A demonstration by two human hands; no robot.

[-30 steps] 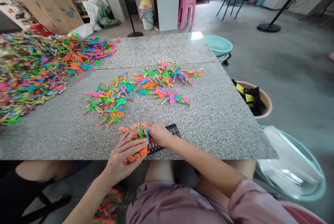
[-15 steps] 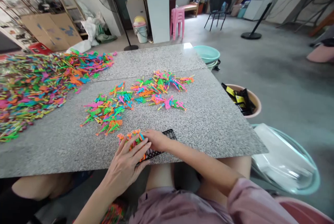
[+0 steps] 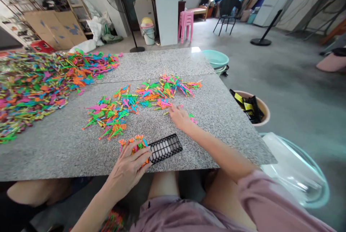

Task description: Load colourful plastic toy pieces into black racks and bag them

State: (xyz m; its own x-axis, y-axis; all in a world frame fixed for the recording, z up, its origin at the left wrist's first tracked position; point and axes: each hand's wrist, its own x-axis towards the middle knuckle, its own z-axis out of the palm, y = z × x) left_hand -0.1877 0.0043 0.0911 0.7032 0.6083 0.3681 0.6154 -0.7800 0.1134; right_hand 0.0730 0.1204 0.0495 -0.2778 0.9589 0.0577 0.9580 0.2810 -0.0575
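Observation:
A black plastic lattice rack [image 3: 166, 148] lies at the table's near edge, its right part showing bare slots. Small orange, green and blue plastic toys [image 3: 137, 139] stand packed at its left end. My left hand [image 3: 129, 161] rests over them, fingers extended and a little apart, covering part of the rack. Beyond the rack, my right hand [image 3: 180, 118] reaches down to a small cluster of loose plastic toys [image 3: 163, 103]. Its fingers are bent and close together; what is between the fingertips is hidden. A few pink and green pieces [image 3: 192, 118] show beside it.
Further loose toys lie in a left heap [image 3: 109, 116] and a back heap [image 3: 169, 86]. A huge mixed pile [image 3: 35, 87] covers the table's left side. Right of the granite table [image 3: 216, 131] stand a basin of black racks [image 3: 266, 111] and a tub with clear plastic [image 3: 293, 170].
My right hand has left the rack and moved forward to the loose toys, uncovering the slots. My left hand stays over the packed toys. The view has shifted slightly.

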